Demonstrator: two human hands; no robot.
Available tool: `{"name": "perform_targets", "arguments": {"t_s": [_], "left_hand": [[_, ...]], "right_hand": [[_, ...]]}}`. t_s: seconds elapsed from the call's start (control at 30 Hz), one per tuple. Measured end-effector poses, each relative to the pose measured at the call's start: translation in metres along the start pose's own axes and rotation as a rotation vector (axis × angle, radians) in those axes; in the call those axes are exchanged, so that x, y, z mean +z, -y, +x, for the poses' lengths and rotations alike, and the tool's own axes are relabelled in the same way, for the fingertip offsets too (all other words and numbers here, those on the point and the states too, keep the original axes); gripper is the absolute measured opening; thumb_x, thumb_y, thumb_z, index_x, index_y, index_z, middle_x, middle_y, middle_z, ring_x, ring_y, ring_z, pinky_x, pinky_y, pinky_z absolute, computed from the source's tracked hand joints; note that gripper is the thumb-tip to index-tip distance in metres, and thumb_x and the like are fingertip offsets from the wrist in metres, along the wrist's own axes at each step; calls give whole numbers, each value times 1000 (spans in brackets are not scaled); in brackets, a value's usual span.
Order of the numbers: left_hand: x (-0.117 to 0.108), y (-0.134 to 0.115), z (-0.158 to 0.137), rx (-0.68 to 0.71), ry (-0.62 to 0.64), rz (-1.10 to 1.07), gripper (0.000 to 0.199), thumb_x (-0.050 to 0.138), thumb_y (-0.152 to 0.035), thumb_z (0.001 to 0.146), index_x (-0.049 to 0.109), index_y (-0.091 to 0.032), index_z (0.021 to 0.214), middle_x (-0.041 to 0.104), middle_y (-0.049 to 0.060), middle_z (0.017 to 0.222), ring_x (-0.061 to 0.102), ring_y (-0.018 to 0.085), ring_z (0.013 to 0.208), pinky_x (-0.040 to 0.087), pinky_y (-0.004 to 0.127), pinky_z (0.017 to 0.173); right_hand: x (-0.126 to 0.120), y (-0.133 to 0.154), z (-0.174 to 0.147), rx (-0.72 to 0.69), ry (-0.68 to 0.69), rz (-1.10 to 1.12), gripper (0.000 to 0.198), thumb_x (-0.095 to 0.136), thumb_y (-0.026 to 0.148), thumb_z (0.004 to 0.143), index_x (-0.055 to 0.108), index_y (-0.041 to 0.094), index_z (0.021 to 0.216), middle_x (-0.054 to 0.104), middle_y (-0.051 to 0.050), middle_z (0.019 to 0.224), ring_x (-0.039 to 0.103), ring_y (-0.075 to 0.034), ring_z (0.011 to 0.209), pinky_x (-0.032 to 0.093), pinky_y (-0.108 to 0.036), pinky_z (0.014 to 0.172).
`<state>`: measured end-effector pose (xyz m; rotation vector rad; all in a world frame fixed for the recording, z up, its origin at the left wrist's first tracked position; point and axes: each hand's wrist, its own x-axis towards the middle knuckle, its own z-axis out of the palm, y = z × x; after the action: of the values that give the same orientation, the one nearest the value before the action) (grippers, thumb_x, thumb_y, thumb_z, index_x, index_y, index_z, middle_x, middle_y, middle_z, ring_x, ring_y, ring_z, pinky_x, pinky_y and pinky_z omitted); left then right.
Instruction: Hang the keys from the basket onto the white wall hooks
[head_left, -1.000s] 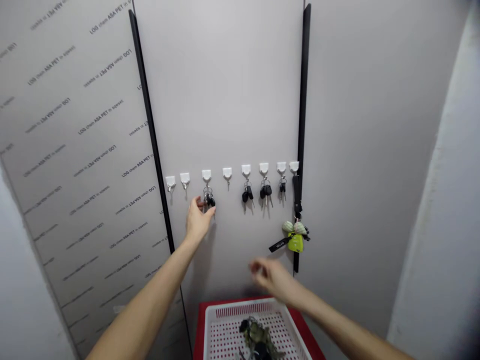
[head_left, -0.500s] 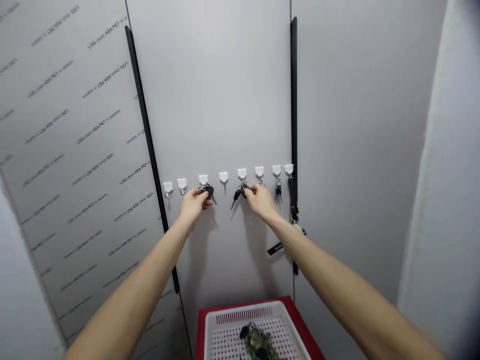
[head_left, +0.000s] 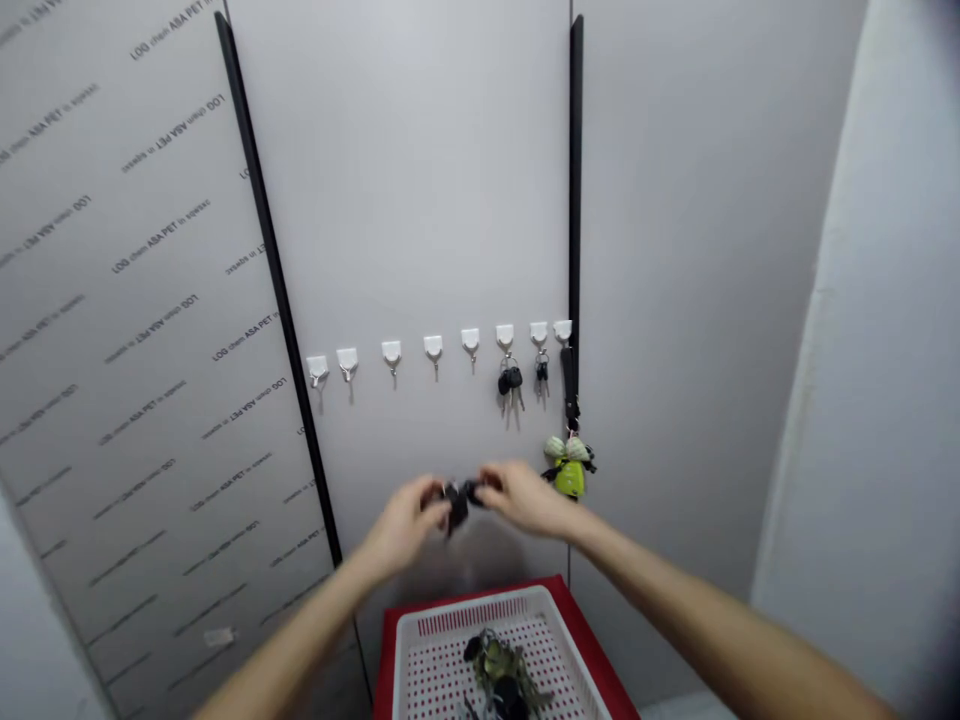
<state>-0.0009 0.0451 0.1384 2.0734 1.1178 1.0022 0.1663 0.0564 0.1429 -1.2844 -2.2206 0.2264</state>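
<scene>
My left hand (head_left: 409, 522) is closed on a bunch of dark keys (head_left: 456, 508), somewhat blurred by motion. Close beside it, my right hand (head_left: 517, 497) pinches a second set of black keys (head_left: 474, 491). Both hands are in front of the panel, below the row of white hooks (head_left: 433, 347) and above the white basket (head_left: 442, 612). In the basket lies a pile of keys and keychains (head_left: 501, 675). Two key bunches hang at the right of the row: one with black heads (head_left: 510, 379), the other smaller (head_left: 541, 370).
A black strap (head_left: 568, 385) with a green keychain figure (head_left: 570, 477) hangs from the rightmost hook. Long black handles (head_left: 575, 150) run down the panel's sides. The basket rests on a red surface (head_left: 381, 660). A printed panel (head_left: 135, 300) stands at the left.
Both hands have come down from the hooks and closer together, each bringing keys away. The third and fifth hooks from the left now hang bare. The view has shifted slightly.
</scene>
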Motion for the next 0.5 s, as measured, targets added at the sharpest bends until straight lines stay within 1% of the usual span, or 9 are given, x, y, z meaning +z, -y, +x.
{"name": "perform_targets", "arguments": {"t_s": [0.07, 0.1, 0.17, 0.2, 0.27, 0.3, 0.33, 0.43, 0.5], "left_hand": [[40, 38, -24, -81, 95, 19, 15, 40, -18, 64, 50, -13, 73, 54, -1, 64, 47, 11, 63, 36, 22, 62], [58, 55, -34, -145, 104, 19, 15, 40, -17, 64, 51, -13, 74, 54, 0, 67, 47, 11, 66, 35, 22, 64], [87, 85, -50, -249, 126, 19, 19, 42, -15, 61, 51, -14, 78, 55, 1, 76, 47, 12, 74, 34, 22, 69], [98, 96, -55, -293, 135, 20, 22, 43, -14, 60, 50, -14, 81, 55, 1, 80, 46, 13, 77, 33, 22, 71], [110, 111, -62, -338, 190, 28, 25, 44, -13, 58, 51, -15, 82, 55, 1, 82, 46, 13, 79, 32, 22, 72], [112, 115, -65, -347, 213, 35, 25, 44, -12, 58, 51, -16, 82, 55, 0, 81, 46, 13, 79, 32, 21, 72], [113, 118, -66, -347, 227, 43, 25, 44, -13, 58, 51, -16, 82, 55, 0, 80, 46, 13, 77, 33, 21, 71], [111, 123, -69, -336, 189, 106, 27, 43, -12, 58, 50, -16, 84, 55, 1, 81, 47, 12, 75, 33, 19, 69], [109, 127, -72, -327, 176, 177, 29, 44, -11, 57, 50, -17, 84, 55, 0, 82, 47, 11, 73, 33, 18, 68]], "right_hand": [[41, -20, -34, 70, 135, -15, 19, 39, 22, 64, 55, 12, 66, 51, 0, 53, 37, -6, 46, 23, -17, 42], [60, -29, -49, 117, 205, -9, 19, 39, 20, 63, 55, 12, 65, 52, 0, 53, 36, -6, 45, 22, -17, 41], [84, -44, -70, 171, 244, -27, 17, 41, 19, 61, 56, 13, 65, 53, 0, 53, 37, -6, 45, 22, -18, 41], [88, -49, -75, 182, 261, -25, 16, 41, 19, 60, 56, 13, 64, 53, 0, 52, 38, -6, 45, 23, -18, 41], [78, -53, -72, 173, 222, -1, 16, 42, 19, 61, 56, 13, 63, 54, 0, 53, 41, -7, 46, 26, -18, 43], [65, -52, -64, 164, 146, 22, 17, 42, 20, 62, 56, 13, 66, 55, -1, 56, 43, -8, 49, 29, -18, 45], [47, -49, -53, 156, 25, 42, 18, 41, 21, 64, 56, 13, 70, 56, -2, 61, 45, -9, 52, 32, -19, 49], [-11, -37, -9, 155, -508, 63, 33, 40, 29, 67, 48, 12, 94, 54, -8, 86, 49, -13, 71, 36, -24, 66], [-40, -30, 20, 136, -701, 32, 41, 39, 34, 67, 40, 13, 103, 50, -9, 95, 47, -15, 81, 36, -27, 71]]}}
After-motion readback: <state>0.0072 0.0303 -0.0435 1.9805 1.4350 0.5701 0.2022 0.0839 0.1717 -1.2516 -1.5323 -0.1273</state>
